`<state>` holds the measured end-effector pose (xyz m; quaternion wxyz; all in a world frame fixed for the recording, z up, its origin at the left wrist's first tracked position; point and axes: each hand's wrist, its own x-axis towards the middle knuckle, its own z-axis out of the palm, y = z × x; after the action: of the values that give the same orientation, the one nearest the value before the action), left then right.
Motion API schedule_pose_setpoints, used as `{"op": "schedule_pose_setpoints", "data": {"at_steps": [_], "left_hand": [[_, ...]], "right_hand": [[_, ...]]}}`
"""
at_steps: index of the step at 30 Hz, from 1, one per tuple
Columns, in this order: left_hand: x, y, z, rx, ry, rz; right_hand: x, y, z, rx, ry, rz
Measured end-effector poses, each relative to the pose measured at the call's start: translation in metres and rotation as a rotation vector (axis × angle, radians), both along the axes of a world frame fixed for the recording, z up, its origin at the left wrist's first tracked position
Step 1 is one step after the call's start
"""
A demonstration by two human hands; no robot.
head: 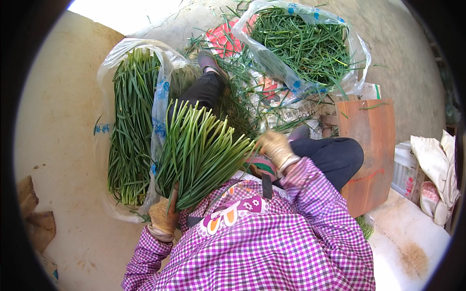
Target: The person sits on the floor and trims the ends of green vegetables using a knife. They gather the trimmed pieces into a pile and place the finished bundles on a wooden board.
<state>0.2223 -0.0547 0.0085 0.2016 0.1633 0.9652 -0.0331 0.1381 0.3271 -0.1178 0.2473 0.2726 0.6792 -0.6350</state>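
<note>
A fanned bundle of long green garlic chives (200, 149) lies across my lap, pale stem ends pointing up and away from me. My left hand (164, 216), in a tan glove, is closed around its leafy lower end. My right hand (275, 147), gloved too and slightly blurred, is at the bundle's right edge by the stem tips; whether its fingers grip a stalk cannot be made out. Left of the bundle, a clear plastic bag (160, 105) with blue print holds neatly stacked chives (134, 131).
Another clear bag (358, 69), full of loose green leaves (302, 47), stands at the upper right. Scattered leaves cover printed woven sacks (291, 112) between my legs. A wooden board (367, 156) leans beside my right knee. A white plastic basket (404, 167) and pale cloth (433, 163) are far right.
</note>
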Motion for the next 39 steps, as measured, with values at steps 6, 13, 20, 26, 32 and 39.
{"op": "schedule_pose_setpoints", "data": {"at_steps": [6,13,20,26,32,39], "left_hand": [[-0.016,0.012,0.024,-0.024,-0.060,-0.010],[-0.144,0.040,0.128,0.317,-0.167,-0.128],[-0.322,0.164,0.119,-0.338,-0.553,-0.344],[-0.366,0.242,0.169,-0.080,-0.645,-0.056],[-0.322,0.219,0.197,0.533,-0.803,0.166],[-0.182,0.114,0.096,0.715,-1.236,0.555]], "right_hand": [[-0.129,0.147,0.102,0.795,0.438,-0.007],[-0.135,0.126,0.098,0.778,0.382,0.363],[-0.021,0.066,0.072,0.296,-0.017,0.314],[0.032,0.015,0.067,0.092,0.383,0.627],[-0.014,-0.055,0.016,-0.511,0.008,0.226],[-0.052,-0.056,-0.022,-1.651,0.334,-0.366]]}}
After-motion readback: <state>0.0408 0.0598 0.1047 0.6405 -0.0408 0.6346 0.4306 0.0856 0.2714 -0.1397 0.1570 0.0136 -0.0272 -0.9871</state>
